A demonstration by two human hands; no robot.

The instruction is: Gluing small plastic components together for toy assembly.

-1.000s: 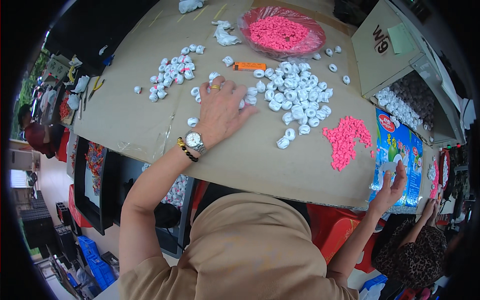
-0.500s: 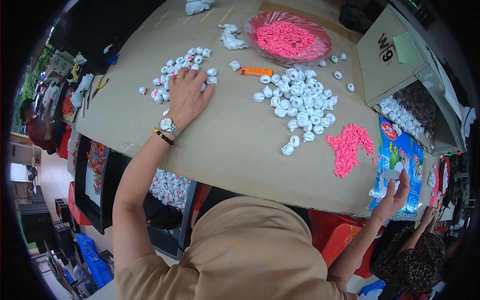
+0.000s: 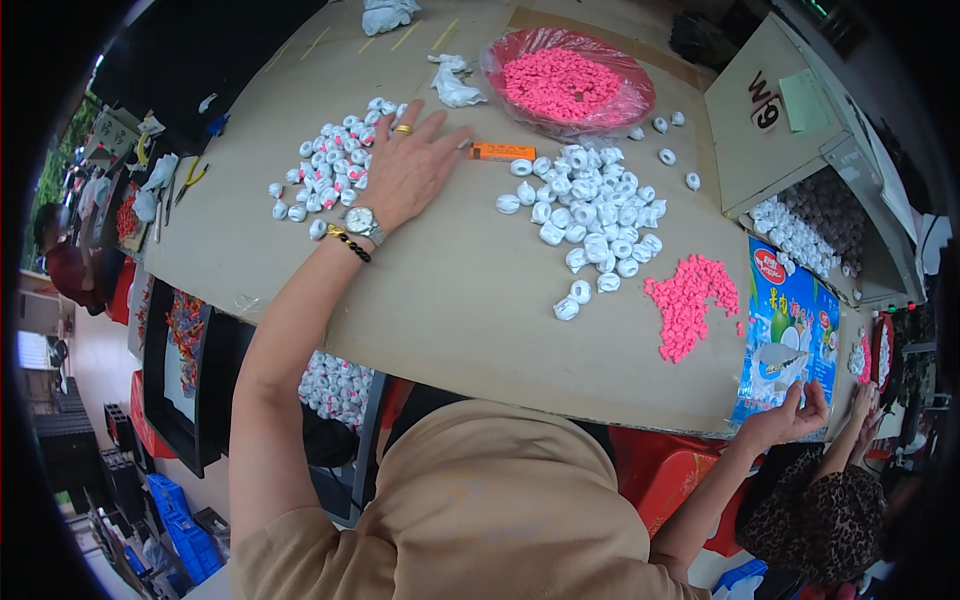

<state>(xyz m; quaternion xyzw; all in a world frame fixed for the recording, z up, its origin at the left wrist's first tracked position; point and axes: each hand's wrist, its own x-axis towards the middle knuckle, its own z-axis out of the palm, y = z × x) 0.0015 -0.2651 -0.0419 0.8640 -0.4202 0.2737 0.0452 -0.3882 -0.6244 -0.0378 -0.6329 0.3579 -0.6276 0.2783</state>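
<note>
My left hand (image 3: 415,168) reaches over the table with its fingers spread and holds nothing. Under and beside its edge is a loose pile of small white rounded bundles (image 3: 330,155), several of them showing pink spots. A second pile of white ring-like bundles (image 3: 595,205) lies to the right of this hand. My right hand (image 3: 790,415) hovers at the table's right front edge, by a blue printed sheet (image 3: 765,385). Its fingers are half bent and apart, with nothing visible between them. Small pink pieces (image 3: 685,315) lie scattered left of that sheet.
Behind the piles stands a red bowl (image 3: 640,95) lined with clear plastic, full of pink pieces. An orange strip (image 3: 502,152) and crumpled white plastic (image 3: 455,82) lie nearby. A grey cabinet (image 3: 745,140) stands far right. Another person's hands (image 3: 865,405) are at the right.
My left hand has left the top of the left pile, moving right and spreading its fingers, and more bundles show. My right hand has drawn lower, toward me, its fingers bending more.
</note>
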